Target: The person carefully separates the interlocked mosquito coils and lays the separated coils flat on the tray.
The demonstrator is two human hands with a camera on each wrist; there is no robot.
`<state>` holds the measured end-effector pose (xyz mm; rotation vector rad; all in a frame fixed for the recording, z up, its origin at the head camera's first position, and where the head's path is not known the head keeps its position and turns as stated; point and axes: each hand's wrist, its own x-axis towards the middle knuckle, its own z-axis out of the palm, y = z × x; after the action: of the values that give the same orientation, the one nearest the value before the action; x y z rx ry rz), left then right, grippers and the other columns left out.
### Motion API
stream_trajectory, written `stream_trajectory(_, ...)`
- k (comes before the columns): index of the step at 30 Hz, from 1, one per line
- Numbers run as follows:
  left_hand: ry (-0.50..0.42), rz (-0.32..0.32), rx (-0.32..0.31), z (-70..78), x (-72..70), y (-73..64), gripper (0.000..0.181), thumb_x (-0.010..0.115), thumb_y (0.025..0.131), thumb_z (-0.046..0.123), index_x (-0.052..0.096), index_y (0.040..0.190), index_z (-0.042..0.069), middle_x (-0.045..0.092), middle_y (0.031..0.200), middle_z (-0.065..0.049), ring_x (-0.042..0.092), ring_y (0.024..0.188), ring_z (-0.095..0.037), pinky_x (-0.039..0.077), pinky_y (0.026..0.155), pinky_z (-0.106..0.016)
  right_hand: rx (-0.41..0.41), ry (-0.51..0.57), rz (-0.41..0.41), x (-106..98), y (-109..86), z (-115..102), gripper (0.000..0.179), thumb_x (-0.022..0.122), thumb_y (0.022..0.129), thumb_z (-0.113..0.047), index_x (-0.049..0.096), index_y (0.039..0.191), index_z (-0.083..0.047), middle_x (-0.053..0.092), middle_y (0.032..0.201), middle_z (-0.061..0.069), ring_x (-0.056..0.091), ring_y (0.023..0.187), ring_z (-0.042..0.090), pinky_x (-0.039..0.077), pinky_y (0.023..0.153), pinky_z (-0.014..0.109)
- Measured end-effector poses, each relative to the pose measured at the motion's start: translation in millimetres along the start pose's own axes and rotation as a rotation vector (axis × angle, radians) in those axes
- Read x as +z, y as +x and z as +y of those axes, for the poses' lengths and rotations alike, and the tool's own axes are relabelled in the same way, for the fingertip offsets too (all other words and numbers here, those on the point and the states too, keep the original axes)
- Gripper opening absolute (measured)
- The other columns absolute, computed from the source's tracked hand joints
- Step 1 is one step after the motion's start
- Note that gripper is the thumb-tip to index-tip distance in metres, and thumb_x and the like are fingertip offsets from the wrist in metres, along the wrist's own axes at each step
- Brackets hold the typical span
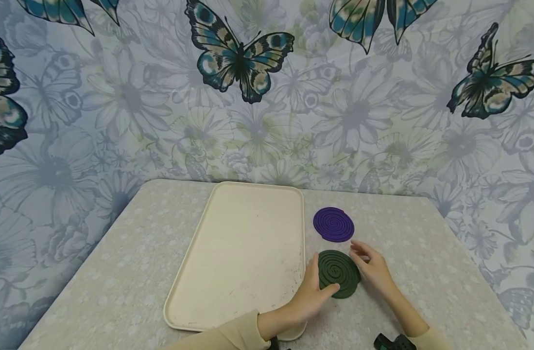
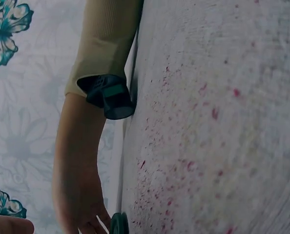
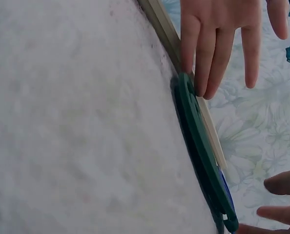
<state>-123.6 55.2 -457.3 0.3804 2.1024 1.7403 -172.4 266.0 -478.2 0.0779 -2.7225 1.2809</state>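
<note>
A dark green spiral disc (image 1: pixel 338 273) lies at the tray's right side, between the two hands. My left hand (image 1: pixel 308 294) is at its left edge, the thumb reaching over its near part. In the right wrist view, the left hand's fingers (image 3: pixel 218 58) extend straight down to the disc's rim. My right hand (image 1: pixel 373 270) is by the upper right edge with relaxed fingers, its fingertips between the green disc and a purple spiral disc (image 1: pixel 334 224) behind it. Seen edge-on in the right wrist view, the green disc (image 3: pixel 201 141) looks slightly tilted, with a shadow beneath.
A large cream tray (image 1: pixel 240 243) takes up the middle of the table (image 1: pixel 131 262), its right rim beside the discs. Behind the table hangs a butterfly-patterned backdrop (image 1: pixel 258 136). A black wrist camera (image 1: pixel 393 341) sits at the right sleeve.
</note>
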Motion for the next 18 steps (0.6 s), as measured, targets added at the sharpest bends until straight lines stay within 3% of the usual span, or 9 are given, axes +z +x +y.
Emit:
stream_trajectory(4,0.002,-0.011,-0.014,-2.3,5.4,-4.5,0.089,0.055,0.094,0.032,-0.007,0.153,0.008,-0.015,0.154,-0.032,-0.003,0.142,-0.053,0.015,0.106,-0.074,0.028,-0.018,0.002,3.7,-3.4,-0.1,0.040,0.058,0.095,-0.019,0.055,0.130,0.001,0.066,0.115,0.021,0.066,0.092,0.025,0.052,0.074,0.020)
stream_trajectory(8,-0.004,0.015,-0.039,-3.2,8.4,-3.5,0.087,0.056,0.093,0.032,-0.002,0.154,0.009,-0.012,0.154,-0.033,0.002,0.141,-0.054,0.018,0.105,-0.073,0.042,0.017,-0.004,5.3,-5.9,-2.0,0.037,0.060,0.094,-0.017,0.059,0.126,0.000,0.068,0.109,0.019,0.066,0.087,0.017,0.052,0.072,0.018)
stream_trajectory(13,-0.014,0.040,-0.025,-6.2,7.7,0.4,0.080,0.054,0.093,0.032,0.006,0.153,0.007,-0.005,0.155,-0.032,0.005,0.143,-0.051,0.019,0.108,-0.070,0.043,0.078,-0.031,4.2,-6.1,-2.4,0.033,0.061,0.092,-0.013,0.060,0.122,0.001,0.066,0.110,0.019,0.065,0.095,0.020,0.052,0.077,0.017)
stream_trajectory(18,-0.024,0.057,0.016,-9.2,4.2,5.6,0.074,0.051,0.094,0.030,0.013,0.152,0.004,0.009,0.156,-0.026,0.013,0.144,-0.044,0.022,0.111,-0.065,0.152,0.209,-0.081,0.4,-4.5,-1.6,0.041,0.062,0.091,-0.010,0.054,0.129,0.002,0.057,0.124,0.024,0.059,0.111,0.028,0.047,0.082,0.013)
